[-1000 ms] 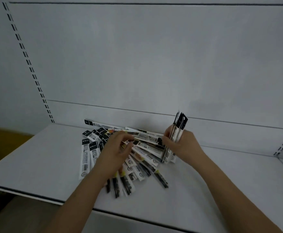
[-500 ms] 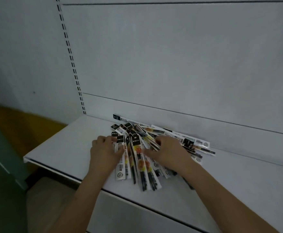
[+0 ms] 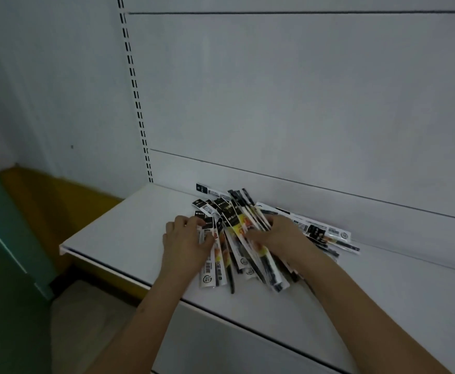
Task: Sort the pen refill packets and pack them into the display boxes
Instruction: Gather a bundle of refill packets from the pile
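A heap of long narrow pen refill packets [image 3: 237,247] lies on the white shelf [image 3: 129,236], fanned out toward the back wall, with black headers and white barcode ends. My left hand [image 3: 185,241] rests on the left side of the heap, fingers curled over a packet [image 3: 207,255]. My right hand [image 3: 277,236] lies on the middle of the heap, fingers pressed onto a bundle of packets [image 3: 248,211] that tilts up toward the back. No display box is in view.
The shelf's back panel [image 3: 302,103] rises right behind the heap, with a slotted upright [image 3: 135,98] at its left. The shelf's left end [image 3: 64,248] drops to a floor with a yellow band [image 3: 56,195] and a teal panel [image 3: 2,220].
My right hand lowered the upright bundle onto the heap and now lies flat over it. My left hand shifted to the heap's left side. The camera swung left.
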The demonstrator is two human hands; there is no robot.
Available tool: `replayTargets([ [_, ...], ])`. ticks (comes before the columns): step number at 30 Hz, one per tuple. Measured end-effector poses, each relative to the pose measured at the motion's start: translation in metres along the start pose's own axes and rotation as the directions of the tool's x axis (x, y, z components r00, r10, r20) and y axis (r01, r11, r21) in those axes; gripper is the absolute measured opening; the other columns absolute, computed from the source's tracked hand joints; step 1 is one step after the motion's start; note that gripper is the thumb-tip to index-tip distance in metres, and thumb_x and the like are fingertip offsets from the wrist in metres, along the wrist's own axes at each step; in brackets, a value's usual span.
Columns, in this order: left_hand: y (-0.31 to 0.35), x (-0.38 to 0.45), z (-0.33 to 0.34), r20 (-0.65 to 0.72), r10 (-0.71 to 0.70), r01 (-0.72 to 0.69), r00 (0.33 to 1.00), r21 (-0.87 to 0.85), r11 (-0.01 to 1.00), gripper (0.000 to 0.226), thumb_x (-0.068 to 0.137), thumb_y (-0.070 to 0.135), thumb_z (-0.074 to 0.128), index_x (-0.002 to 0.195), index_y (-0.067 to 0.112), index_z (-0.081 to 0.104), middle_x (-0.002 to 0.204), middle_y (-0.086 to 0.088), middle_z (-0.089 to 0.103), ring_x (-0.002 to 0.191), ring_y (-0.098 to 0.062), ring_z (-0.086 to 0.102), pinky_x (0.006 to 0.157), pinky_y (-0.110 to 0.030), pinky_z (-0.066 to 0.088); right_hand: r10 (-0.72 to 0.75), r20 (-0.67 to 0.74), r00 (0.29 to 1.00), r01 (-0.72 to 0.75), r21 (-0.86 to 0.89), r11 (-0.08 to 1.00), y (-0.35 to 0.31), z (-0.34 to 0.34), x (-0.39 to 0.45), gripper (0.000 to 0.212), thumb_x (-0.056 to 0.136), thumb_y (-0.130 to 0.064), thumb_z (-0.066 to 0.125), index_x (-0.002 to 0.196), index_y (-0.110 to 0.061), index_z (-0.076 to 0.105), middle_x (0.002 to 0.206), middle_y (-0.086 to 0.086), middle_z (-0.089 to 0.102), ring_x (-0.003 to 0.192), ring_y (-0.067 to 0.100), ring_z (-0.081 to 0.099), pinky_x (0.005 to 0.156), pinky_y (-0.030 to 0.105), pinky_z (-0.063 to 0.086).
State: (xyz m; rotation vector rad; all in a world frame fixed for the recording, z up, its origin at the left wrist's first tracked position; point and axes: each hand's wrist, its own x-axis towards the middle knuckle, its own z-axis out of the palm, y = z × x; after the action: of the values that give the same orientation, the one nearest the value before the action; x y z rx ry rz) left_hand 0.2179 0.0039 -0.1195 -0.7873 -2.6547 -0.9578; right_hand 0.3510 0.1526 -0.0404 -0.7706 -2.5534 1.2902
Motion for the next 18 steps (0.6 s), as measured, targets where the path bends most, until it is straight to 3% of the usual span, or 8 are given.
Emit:
replayTargets([
  [4, 0.017, -0.006, -0.02, -0.202, 0.034, -0.092, 0.979, -0.287, 0.953, 0.013, 0.093, 0.02, 0.062, 0.105, 0.024, 0.064, 0.108, 0.004, 0.057, 0.101, -0.009, 0.048, 0.086, -0.027, 0.041, -0.025, -0.063, 0.998, 0.036, 0.179, 0.983, 0.004, -0.025, -0.007, 0.018, 0.091, -0.029, 0.064, 0.08, -0.015, 0.067, 0.055, -0.005, 0.061, 0.046, 0.013, 0.043, 0.046, 0.02, 0.036],
  [5, 0.027, -0.01, -0.027, -0.161, 0.038, -0.101, 0.986, -0.406, 0.908, 0.01, 0.094, 0.02, 0.061, 0.103, 0.024, 0.064, 0.102, 0.006, 0.06, 0.092, -0.003, 0.053, 0.081, -0.02, 0.045, -0.033, -0.084, 0.996, 0.05, 0.216, 0.975, 0.006, -0.03, -0.008, 0.019, 0.092, -0.029, 0.063, 0.08, -0.015, 0.067, 0.055, -0.006, 0.06, 0.048, 0.015, 0.042, 0.047, 0.021, 0.035],
  [7, 0.052, -0.02, -0.038, 0.078, 0.091, -0.03, 0.993, -0.576, 0.817, 0.009, 0.096, 0.029, 0.06, 0.101, 0.026, 0.066, 0.091, 0.011, 0.066, 0.08, 0.0, 0.061, 0.066, -0.01, 0.046, -0.054, -0.132, 0.99, 0.089, 0.276, 0.957, 0.007, -0.036, -0.01, 0.024, 0.094, -0.03, 0.061, 0.074, -0.017, 0.065, 0.057, -0.004, 0.06, 0.052, 0.015, 0.044, 0.049, 0.023, 0.036],
  [10, 0.083, -0.031, -0.032, 0.297, 0.274, -0.077, 0.915, -0.539, 0.839, 0.013, 0.093, 0.045, 0.059, 0.093, 0.035, 0.068, 0.082, 0.022, 0.067, 0.071, 0.002, 0.06, 0.06, -0.011, 0.046, -0.082, -0.178, 0.981, 0.145, 0.383, 0.912, 0.008, -0.039, -0.014, 0.022, 0.094, -0.03, 0.061, 0.078, -0.016, 0.066, 0.07, -0.001, 0.065, 0.062, 0.011, 0.059, 0.063, 0.022, 0.049],
  [13, 0.1, -0.033, -0.017, 0.312, 0.358, -0.165, 0.88, -0.506, 0.846, 0.028, 0.092, 0.046, 0.062, 0.074, 0.024, 0.067, 0.065, 0.009, 0.063, 0.054, -0.003, 0.051, 0.053, -0.014, 0.041, -0.11, -0.196, 0.974, 0.194, 0.484, 0.853, 0.011, -0.039, -0.018, 0.025, 0.095, -0.027, 0.061, 0.081, -0.007, 0.067, 0.076, 0.007, 0.067, 0.073, 0.018, 0.065, 0.079, 0.039, 0.055],
  [15, 0.108, -0.031, -0.01, 0.273, 0.372, -0.217, 0.887, -0.466, 0.858, 0.039, 0.092, 0.042, 0.064, 0.065, 0.013, 0.06, 0.054, -0.001, 0.053, 0.048, -0.005, 0.043, 0.049, -0.015, 0.032, -0.132, -0.247, 0.96, 0.238, 0.469, 0.85, 0.012, -0.04, -0.021, 0.03, 0.095, -0.029, 0.059, 0.079, -0.004, 0.064, 0.072, 0.009, 0.063, 0.07, 0.019, 0.062, 0.08, 0.04, 0.054],
  [18, 0.125, -0.029, -0.006, 0.211, 0.41, -0.336, 0.888, -0.312, 0.889, 0.033, 0.093, 0.033, 0.062, 0.067, 0.011, 0.06, 0.055, 0.004, 0.049, 0.048, -0.008, 0.042, 0.048, -0.019, 0.03, -0.106, -0.333, 0.937, 0.241, 0.397, 0.886, 0.014, -0.042, -0.026, 0.035, 0.084, -0.043, 0.069, 0.093, -0.009, 0.064, 0.075, 0.002, 0.067, 0.066, 0.007, 0.064, 0.066, 0.024, 0.054],
])
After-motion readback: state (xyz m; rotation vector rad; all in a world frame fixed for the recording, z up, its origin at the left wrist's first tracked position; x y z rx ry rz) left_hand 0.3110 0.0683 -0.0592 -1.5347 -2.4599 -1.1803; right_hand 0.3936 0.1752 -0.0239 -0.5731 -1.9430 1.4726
